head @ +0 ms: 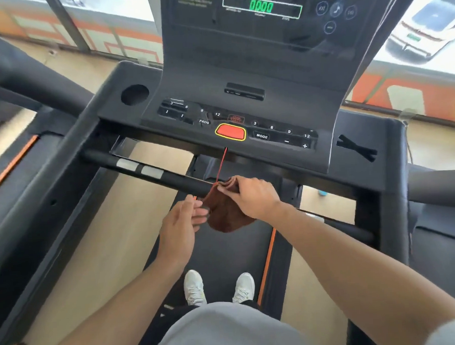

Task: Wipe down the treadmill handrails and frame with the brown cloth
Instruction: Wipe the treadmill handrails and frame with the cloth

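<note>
- The right hand (251, 197) is seen curled over the top of a brown cloth (224, 216), gripping it against the black front handrail (168, 179) of a treadmill.
- The left hand (181, 223) is held just left of the cloth, its fingertips pinched on a thin red safety cord (220, 164); contact with the cloth's edge cannot be confirmed.
- The cloth is bunched at the bar and hangs below it, over the black running belt (225, 254).
- The cord is stretched from below a red stop button (231, 132) down to the hands.
- 2 silver sensor patches (139, 167) are set on the handrail, left of the hands.
- The console (242, 74) is dark grey, with a green digital readout (261, 6) showing 0000 and buttons marked PROG and MODE.
- 1 round cup holder (134, 94) is sunk into the console's left side.
- 2 white shoes (219, 287) are planted on the belt, which is edged by an orange stripe (268, 260).
- The floor (106, 244) beside the belt is pale tan.
- A white car (429, 27) is visible through the window at upper right.
- Parts of other machines are visible at both sides.
</note>
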Motion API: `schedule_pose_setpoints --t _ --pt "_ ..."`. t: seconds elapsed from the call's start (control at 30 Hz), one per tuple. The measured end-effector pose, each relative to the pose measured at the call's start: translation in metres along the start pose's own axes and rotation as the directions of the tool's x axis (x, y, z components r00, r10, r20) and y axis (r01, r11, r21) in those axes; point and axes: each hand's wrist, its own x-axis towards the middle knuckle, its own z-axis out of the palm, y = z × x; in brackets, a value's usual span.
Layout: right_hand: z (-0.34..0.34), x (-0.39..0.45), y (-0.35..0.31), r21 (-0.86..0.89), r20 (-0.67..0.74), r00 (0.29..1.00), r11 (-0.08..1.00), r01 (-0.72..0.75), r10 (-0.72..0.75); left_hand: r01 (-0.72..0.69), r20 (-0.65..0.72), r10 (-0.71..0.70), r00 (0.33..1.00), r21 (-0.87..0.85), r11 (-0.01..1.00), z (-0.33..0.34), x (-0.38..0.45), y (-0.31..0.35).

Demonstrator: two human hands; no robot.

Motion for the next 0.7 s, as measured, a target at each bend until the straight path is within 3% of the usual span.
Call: schedule_pose_setpoints --t 0.23,0.5,0.63,0.7 --pt "-0.015 -0.025 0.041 -0.029 0.029 1.000 1.000 -0.010 0.011 -0.006 0.078 0.005 0.997 0.013 1.000 0.016 -0.010 -0.003" --pt "-0.064 -0.144 0.161 -0.092 0.047 0.966 0.964 -0.250 0.255 -0.056 0.265 0.028 0.964 0.098 0.994 0.063 -0.026 0.004" --pt "-0.056 -0.168 0.152 -0.051 -0.074 0.956 0.956 -0.288 0.284 -0.096 0.391 0.019 0.920 0.177 0.980 0.077 -0.034 0.002" --pt "-0.049 -0.175 0.134 0.114 -0.183 0.942 0.958 -0.264 0.281 -0.121 0.463 -0.014 0.886 0.260 0.958 0.081 -0.035 0.002"
